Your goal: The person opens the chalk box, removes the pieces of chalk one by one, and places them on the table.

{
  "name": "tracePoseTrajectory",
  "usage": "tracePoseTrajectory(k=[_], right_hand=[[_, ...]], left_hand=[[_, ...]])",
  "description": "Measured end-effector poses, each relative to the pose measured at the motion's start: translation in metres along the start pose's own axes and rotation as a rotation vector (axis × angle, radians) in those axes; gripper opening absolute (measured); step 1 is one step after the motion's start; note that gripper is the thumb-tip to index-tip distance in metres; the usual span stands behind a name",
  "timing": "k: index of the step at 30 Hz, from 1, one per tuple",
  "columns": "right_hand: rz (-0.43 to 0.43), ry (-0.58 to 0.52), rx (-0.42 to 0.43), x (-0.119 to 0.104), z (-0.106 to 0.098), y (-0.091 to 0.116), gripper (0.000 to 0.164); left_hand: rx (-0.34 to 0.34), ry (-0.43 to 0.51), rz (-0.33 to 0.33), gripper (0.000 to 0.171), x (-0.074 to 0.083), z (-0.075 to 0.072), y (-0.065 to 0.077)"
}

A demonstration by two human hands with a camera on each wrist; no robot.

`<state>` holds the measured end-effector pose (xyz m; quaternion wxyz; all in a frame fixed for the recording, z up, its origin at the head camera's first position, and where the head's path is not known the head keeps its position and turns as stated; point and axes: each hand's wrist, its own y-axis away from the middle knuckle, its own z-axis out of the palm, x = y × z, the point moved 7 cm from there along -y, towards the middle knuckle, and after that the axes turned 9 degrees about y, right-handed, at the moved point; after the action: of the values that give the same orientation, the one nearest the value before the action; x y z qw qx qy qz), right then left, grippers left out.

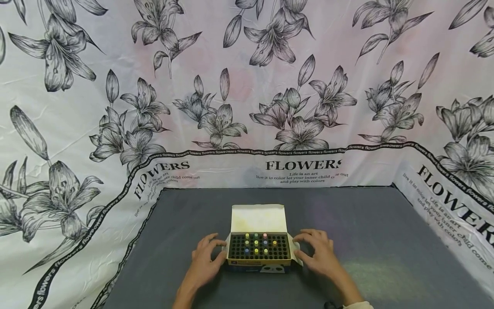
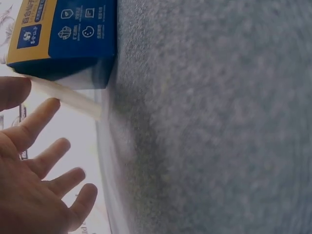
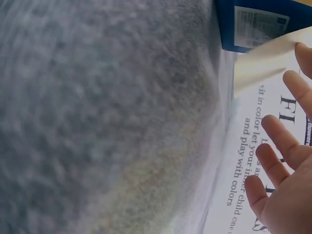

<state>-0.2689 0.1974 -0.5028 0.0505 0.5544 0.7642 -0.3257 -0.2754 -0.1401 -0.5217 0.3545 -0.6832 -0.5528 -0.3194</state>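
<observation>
A small blue-and-yellow cardboard box (image 1: 257, 269) sits on the table with its lid (image 1: 258, 218) raised at the back. Inside is a black holder (image 1: 237, 253) full of round holes, where several coloured sticks (image 1: 256, 243) stand upright, only their tops showing. At the box's left end is my left hand (image 1: 204, 262), thumb and forefinger by a cream side flap (image 2: 73, 100), the other fingers spread. My right hand (image 1: 318, 253) is at the opposite end, its thumb and forefinger at the right side flap (image 3: 263, 63). Both hands' fingers are loosely extended.
The dark grey table (image 1: 185, 214) surrounds the box. A white cloth (image 1: 216, 171) printed with flowers and lettering hangs behind and along both sides. A small black object (image 1: 329, 305) shows beside the right forearm at the bottom edge.
</observation>
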Motion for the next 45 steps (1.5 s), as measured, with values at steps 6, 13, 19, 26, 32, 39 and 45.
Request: tracePoseTrajectory(k=[6, 13, 19, 26, 32, 39, 45], right_hand=[[-0.012, -0.031, 0.033, -0.002, -0.009, 0.001, 0.029], [-0.028, -0.038, 0.07, -0.005, -0.016, -0.003, 0.032], [-0.048, -0.016, 0.107, -0.013, -0.021, -0.007, 0.034], [-0.105, -0.022, 0.116, -0.029, -0.018, -0.014, 0.039], [-0.145, -0.007, 0.108, -0.036, -0.01, -0.016, 0.04], [-0.156, -0.011, 0.079, -0.043, -0.004, -0.019, 0.041], [-0.176, 0.027, 0.075, -0.05, -0.001, -0.023, 0.039]], left_hand=[[0.07, -0.054, 0.044, 0.018, 0.004, -0.004, 0.0], [0.208, -0.061, 0.259, 0.03, 0.021, -0.005, 0.001], [0.177, -0.075, 0.314, 0.044, 0.027, 0.006, -0.003], [0.118, -0.121, 0.262, 0.045, 0.024, 0.016, -0.003], [0.095, -0.107, 0.227, 0.044, 0.024, 0.018, -0.003], [0.067, -0.107, 0.185, 0.048, 0.022, 0.02, -0.004], [0.034, -0.097, 0.152, 0.05, 0.019, 0.021, -0.005]])
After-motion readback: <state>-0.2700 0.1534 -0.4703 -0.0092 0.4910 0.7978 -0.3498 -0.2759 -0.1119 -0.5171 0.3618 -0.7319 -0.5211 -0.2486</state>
